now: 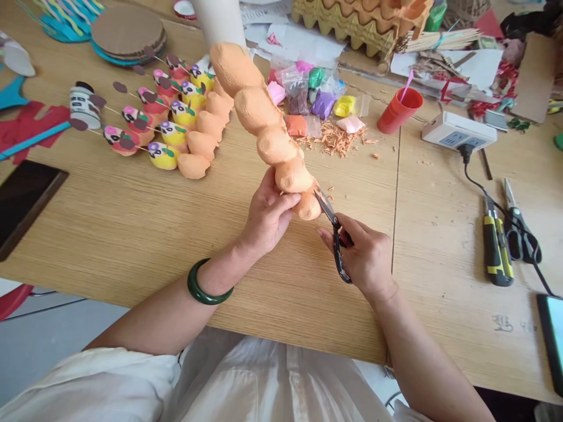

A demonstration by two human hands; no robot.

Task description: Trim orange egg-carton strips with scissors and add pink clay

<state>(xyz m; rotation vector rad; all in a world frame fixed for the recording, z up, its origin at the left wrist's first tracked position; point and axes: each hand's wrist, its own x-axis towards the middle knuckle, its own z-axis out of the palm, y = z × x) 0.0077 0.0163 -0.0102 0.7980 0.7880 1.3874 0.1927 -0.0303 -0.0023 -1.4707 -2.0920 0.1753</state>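
Observation:
My left hand (269,218) grips the near end of an orange egg-carton strip (273,143), a row of several rounded bumps slanting up and away to the left. My right hand (367,252) is closed round the handles of black-handled scissors (336,234). Their blades lie against the strip's right edge, close to its last bump, where the paper looks ragged. Small orange scraps (334,140) are scattered on the table beyond the strip. Left of it stand more bumpy strips: one plain orange (193,166), one with yellow faces (163,155), one with red faces (118,140).
Bags of coloured clay (323,104) and a red cup (399,110) stand farther back. On the right are a power strip (458,133), pliers (497,249) and other scissors (521,228). A dark tablet (29,205) lies left; stacked egg trays (360,26) are behind.

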